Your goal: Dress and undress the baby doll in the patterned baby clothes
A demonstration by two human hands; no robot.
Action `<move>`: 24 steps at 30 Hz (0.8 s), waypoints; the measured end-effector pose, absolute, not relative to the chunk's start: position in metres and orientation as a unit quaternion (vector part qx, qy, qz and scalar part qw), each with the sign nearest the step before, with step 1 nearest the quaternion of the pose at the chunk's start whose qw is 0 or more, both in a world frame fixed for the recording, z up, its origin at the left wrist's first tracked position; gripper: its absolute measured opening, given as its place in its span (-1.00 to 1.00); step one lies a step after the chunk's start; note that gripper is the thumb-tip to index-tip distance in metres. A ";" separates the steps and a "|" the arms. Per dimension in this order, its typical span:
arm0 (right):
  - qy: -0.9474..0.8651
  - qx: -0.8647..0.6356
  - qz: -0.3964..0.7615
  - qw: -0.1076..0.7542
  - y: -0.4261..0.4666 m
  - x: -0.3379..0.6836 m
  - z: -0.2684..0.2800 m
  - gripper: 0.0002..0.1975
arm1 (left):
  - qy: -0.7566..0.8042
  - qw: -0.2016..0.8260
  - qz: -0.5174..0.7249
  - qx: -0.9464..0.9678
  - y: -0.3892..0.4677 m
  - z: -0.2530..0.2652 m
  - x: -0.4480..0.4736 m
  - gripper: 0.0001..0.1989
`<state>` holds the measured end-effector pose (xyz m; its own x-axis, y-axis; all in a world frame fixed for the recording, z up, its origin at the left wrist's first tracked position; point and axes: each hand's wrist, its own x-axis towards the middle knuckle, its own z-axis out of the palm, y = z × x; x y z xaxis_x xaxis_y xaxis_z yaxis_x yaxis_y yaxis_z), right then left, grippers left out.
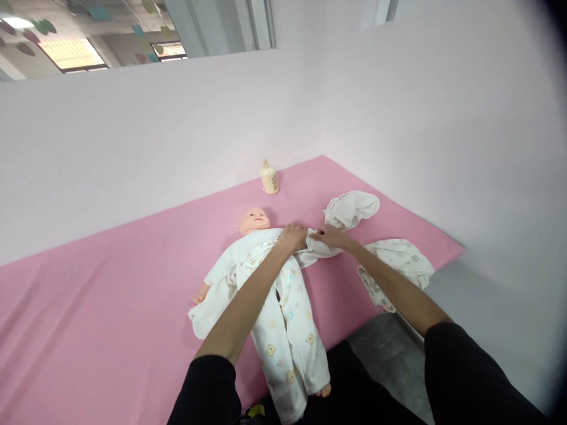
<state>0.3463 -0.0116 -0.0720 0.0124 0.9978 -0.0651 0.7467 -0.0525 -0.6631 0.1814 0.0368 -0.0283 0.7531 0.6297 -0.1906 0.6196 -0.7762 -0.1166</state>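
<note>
head view: left hand (294,238) and right hand (331,235) touch white cloth (316,252) beside the doll (256,220) (can't tell if they pinch); tug softly

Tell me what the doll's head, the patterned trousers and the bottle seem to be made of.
Doll's head: probably vinyl or plastic, smooth, with moulded features.
Patterned trousers: likely cotton, matte, judging by the soft creases.
Bottle: seemingly plastic, smooth and pale, with a stiff outline; gloss unclear.
</note>
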 end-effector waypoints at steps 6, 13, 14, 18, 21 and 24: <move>-0.655 -0.649 0.241 0.303 -0.024 0.374 -0.076 -0.74 | -0.318 0.052 0.103 -0.941 0.039 -0.022 0.175 -0.67; -0.639 -0.649 0.228 0.345 -0.039 0.396 -0.090 -0.78 | -0.322 0.056 0.100 -0.940 0.041 -0.009 0.168 -0.65; -0.634 -0.651 0.227 0.351 -0.040 0.395 -0.092 -0.78 | -0.325 0.055 0.102 -0.939 0.040 -0.008 0.168 -0.64; -0.604 -0.666 0.224 0.376 -0.042 0.382 -0.095 -0.96 | -0.334 0.044 0.109 -0.935 0.038 -0.005 0.169 -0.63; -0.566 -0.681 0.256 0.389 -0.047 0.371 -0.092 -0.64 | -0.336 0.031 0.107 -0.935 0.035 -0.004 0.171 -0.66; -0.518 -0.707 0.302 0.375 -0.052 0.360 -0.083 -0.32 | -0.331 0.016 0.105 -0.938 0.033 -0.005 0.171 -0.62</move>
